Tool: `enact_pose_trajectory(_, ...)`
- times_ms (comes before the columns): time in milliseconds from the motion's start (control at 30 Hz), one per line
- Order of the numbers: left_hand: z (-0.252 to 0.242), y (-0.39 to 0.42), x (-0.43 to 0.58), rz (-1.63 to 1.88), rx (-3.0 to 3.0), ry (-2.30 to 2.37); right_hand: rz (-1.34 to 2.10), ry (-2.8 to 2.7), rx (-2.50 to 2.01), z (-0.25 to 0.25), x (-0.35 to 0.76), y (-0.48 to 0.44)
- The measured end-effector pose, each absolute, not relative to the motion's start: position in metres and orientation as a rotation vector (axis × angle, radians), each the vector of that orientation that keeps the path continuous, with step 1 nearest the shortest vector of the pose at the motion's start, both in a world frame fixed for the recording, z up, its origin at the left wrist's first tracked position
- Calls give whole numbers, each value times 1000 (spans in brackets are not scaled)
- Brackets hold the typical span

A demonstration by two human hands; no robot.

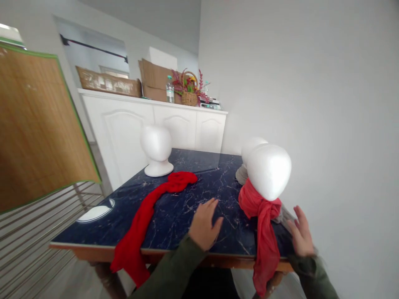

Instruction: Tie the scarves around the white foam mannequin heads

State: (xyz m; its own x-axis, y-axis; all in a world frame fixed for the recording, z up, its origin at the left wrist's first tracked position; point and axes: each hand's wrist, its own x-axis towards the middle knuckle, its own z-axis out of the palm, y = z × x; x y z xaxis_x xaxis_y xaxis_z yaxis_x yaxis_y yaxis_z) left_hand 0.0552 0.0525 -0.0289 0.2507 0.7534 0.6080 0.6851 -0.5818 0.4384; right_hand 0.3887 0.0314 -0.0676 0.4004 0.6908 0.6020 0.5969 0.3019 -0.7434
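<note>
My left hand (205, 224) rested open on the table (174, 220). My right hand (301, 232) hung open beside the red scarf (266, 245).

White foam head (268, 172) wearing a coral-red scarf (266, 245)

The egg-smooth head stands upright near the right edge of the counter (187, 199), the scarf knotted at its base, tails hanging past the front edge. A deeper red scarf (134, 236) lies in a loose, rumpled strip, trailing off the same edge.

Far past our left hand (204, 224), we see a white cabinet (179, 126) bearing a wicker basket (189, 98), water bottle (170, 92) and cardboard box (154, 79); a bamboo mat (39, 128) hangs leftward.
</note>
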Motion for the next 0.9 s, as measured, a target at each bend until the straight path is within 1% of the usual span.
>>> enact_pose_trajectory(67, -36, 35, -8, 1294, 2418, 1631, -67, -1594, -1409, -66, 357, -2)
enact_pose_trajectory(100, -39, 28, -36, 1278, 2391, 1714, -95, -1793, -1409, -63, 340, -14)
enact_pose_trajectory(167, -45, 20, -81, 1242, 2355, 1848, -65, -2126, -1425, -56, 314, -27)
enact_pose_trajectory(233, -48, 16, -111, 1127, 2357, 1986, -27, -2258, -1517, -48, 308, -26)
enact_pose_trajectory(300, -48, 13, -128, 924, 2332, 2213, -64, -2227, -1674, -42, 324, -17)
enact_pose_trajectory(400, -48, 16, -144, 520, 2183, 2528, -175, -2112, -1913, -36, 372, -2)
enact_pose_trajectory(500, -46, 21, -153, 249, 2115, 2542, -319, -1951, -2067, -33, 408, 2)
enact_pose_trajectory(600, -39, 23, -150, 211, 2092, 2468, -468, -1789, -2117, -38, 408, -3)
enact_pose_trajectory(667, -34, 22, -142, 250, 2050, 2442, -518, -1704, -2054, -46, 388, -6)
enact_pose_trajectory(800, -34, 20, -121, 384, 2127, 2375, -407, -1580, -1828, -64, 334, 5)
enact_pose_trajectory(900, -44, 22, -113, 475, 2264, 2382, -444, -1257, -1853, -65, 310, 30)
